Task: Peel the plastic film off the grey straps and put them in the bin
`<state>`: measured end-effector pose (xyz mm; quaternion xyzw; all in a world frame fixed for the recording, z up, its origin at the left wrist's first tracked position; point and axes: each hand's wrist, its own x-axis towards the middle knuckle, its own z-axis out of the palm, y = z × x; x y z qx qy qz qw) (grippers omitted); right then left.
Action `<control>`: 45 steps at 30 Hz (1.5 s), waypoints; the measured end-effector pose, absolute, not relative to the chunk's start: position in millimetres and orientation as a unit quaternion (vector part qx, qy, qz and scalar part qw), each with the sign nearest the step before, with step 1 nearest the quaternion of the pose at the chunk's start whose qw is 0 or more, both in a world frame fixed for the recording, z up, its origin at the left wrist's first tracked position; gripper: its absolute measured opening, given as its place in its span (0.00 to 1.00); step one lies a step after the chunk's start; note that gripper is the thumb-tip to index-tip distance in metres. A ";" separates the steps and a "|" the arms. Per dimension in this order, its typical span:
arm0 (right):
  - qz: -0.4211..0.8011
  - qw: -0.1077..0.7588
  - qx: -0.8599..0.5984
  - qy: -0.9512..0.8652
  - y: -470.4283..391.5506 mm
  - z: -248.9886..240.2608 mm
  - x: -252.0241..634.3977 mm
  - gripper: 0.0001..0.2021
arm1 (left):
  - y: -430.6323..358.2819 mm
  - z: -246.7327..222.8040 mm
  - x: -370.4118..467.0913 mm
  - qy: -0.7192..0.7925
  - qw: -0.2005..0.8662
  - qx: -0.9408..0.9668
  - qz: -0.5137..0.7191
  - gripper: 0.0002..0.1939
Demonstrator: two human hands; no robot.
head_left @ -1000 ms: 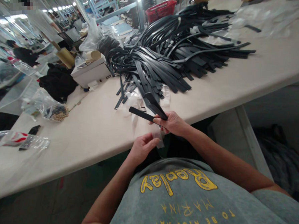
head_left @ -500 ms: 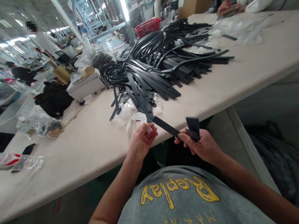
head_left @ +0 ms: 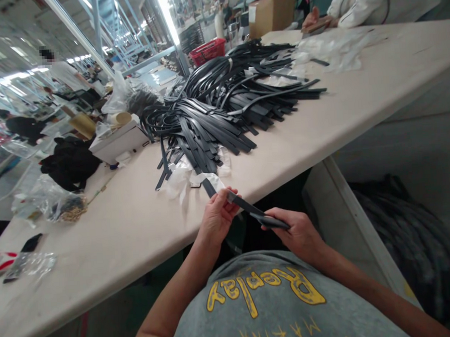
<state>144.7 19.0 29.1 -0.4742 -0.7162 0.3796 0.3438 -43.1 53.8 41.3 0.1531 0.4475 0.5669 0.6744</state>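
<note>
Gripping a folded black strap (head_left: 248, 206) in the closed right hand (head_left: 302, 233), probably for steadiness; pinching a small clear piece (head_left: 231, 196) at its end, left of that hand, with the left hand's (head_left: 217, 218) curled fingers; facing piled straps (head_left: 207, 124) beyond the left hand.

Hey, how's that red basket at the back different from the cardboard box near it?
The red basket is bright red, while the cardboard box is plain brown. The basket looks low and shallow; the box stands taller, with deeper sides. The basket's wall is pierced with openings, whereas the box's visible sides look solid. Both lie beyond the heap of black strips as seen from the wearer.
</note>
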 end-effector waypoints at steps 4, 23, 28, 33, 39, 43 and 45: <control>0.448 0.342 -0.476 -0.676 25.7 31.9 137.6 0.13 | 39.0 34.1 -24.1 0.411 0.712 0.182 0.540 0.18; 0.587 0.188 -0.396 -0.681 8.0 25.7 159.6 0.27 | 4.6 32.5 -26.5 0.388 0.699 0.229 0.556 0.16; 0.607 0.162 -0.409 -0.662 -6.9 -0.4 171.9 0.27 | -5.6 26.5 -30.3 0.418 0.701 0.217 0.535 0.18; 0.598 0.230 -0.396 -0.657 11.6 26.4 138.7 0.26 | -8.8 35.5 -30.6 0.385 0.723 0.324 0.473 0.19; 0.620 0.185 -0.274 -0.712 23.4 65.0 96.0 0.25 | -12.0 73.2 -101.8 0.412 0.403 0.477 0.663 0.08; 0.591 0.140 -0.225 -0.762 31.3 64.8 64.1 0.21 | -34.4 81.5 -142.4 0.388 0.110 0.464 0.789 0.03; 0.548 0.139 -0.179 -0.805 40.7 59.0 45.8 0.16 | -47.8 78.0 -152.4 0.405 0.090 0.348 0.841 0.07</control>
